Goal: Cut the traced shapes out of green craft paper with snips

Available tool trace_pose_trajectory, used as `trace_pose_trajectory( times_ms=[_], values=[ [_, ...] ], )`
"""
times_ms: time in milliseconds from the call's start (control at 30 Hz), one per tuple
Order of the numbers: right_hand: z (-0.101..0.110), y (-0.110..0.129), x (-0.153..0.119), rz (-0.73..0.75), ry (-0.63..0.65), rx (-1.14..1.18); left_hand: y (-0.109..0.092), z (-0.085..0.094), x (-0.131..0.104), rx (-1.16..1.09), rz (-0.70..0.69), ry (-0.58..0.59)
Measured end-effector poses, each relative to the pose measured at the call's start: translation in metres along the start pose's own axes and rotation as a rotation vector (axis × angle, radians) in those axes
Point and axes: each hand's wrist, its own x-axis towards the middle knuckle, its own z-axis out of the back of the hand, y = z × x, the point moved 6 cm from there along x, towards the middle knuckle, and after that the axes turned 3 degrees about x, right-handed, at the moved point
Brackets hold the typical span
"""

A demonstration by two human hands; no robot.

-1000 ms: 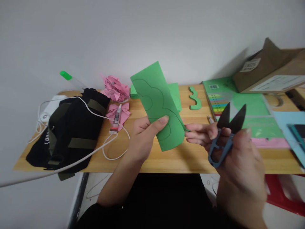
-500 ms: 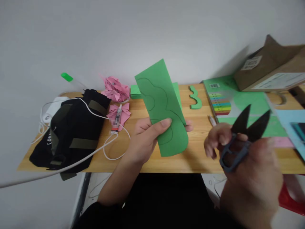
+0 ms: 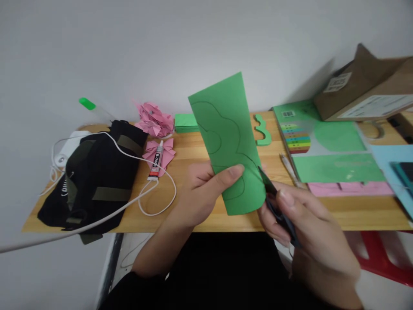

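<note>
Black sleeve (image 3: 132, 290), bare hands (image 3: 206, 193) — black clothing (image 3: 232, 271)

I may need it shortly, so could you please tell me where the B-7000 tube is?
In the head view, the B-7000 tube lies left of centre, partly over the pink folded paper, between the black bag and the left hand.

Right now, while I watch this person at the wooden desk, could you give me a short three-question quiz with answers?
1. Which hand holds the dark metal scissors?
2. True or false: the small tube with the black-and-red label lies on folded pink paper.
3. What is drawn on the rectangular green paper sheet?
a) a ruled grid
b) dark curved lines
c) a row of stars

Key:
1. The right hand.
2. True.
3. b
</note>
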Motion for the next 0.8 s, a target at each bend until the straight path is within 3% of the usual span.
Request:
trace_pose_trajectory(
  times_ms=[267, 800],
  values=[
    [-0.0023, -0.0049, 0.0043, -0.057, -0.038, 0.155, -0.0046, -0.0031, -0.0004, 0.072, -0.063, -0.017],
    [-0.0019, -0.0088, 0.0069, -0.058, -0.134, 0.138, 0.0032, 0.0000, -0.0007, 0.043, -0.046, -0.047]
  ],
)
